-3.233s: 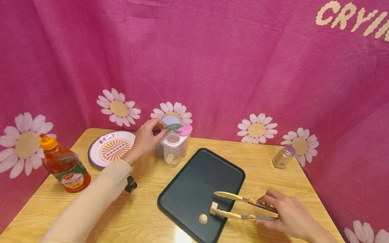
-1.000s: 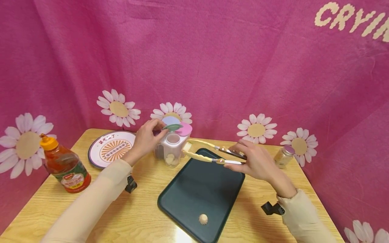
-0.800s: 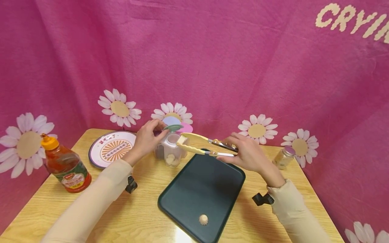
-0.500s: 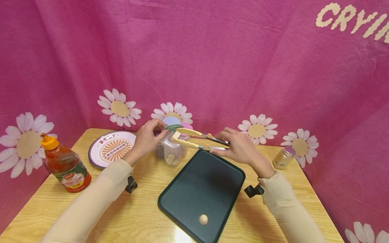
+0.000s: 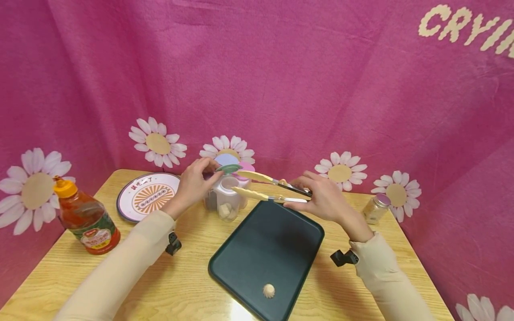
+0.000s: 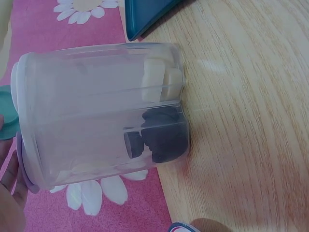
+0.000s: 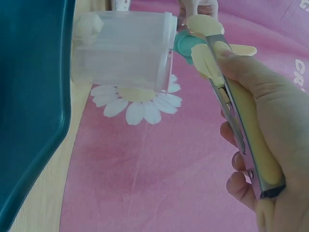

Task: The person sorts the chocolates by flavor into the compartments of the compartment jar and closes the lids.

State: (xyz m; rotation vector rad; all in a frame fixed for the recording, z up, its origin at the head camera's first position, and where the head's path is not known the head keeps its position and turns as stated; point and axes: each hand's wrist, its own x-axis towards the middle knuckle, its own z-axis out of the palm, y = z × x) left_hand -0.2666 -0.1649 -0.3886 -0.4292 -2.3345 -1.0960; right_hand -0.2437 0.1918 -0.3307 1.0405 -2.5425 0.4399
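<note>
My left hand (image 5: 195, 182) pinches the raised green lid (image 5: 230, 169) of a clear storage container (image 6: 91, 111) at the table's back. Pale pieces (image 6: 154, 79) lie at the bottom of one compartment, and dark pieces (image 6: 166, 135) sit in another. Wrapped around a pair of yellow-tipped tongs (image 5: 257, 177) is my right hand (image 5: 326, 201). The tong tips are spread beside and over the round opening, with nothing between them. On the dark tray (image 5: 267, 245) sits one small ridged beige piece (image 5: 268, 290). In the right wrist view, the tongs partly cover the green lid.
A sauce bottle (image 5: 92, 223) with an orange cap stands at the left. Behind my left forearm lies a patterned plate (image 5: 140, 196). A small jar (image 5: 375, 209) with a purple lid is near the right edge. The pink curtain (image 5: 281, 89) hangs close behind the table.
My right hand brought the tongs and a pale block from the tray to the container. The block has left the tongs, whose tips drew back slightly rightward. My left hand kept its place on the lid.
</note>
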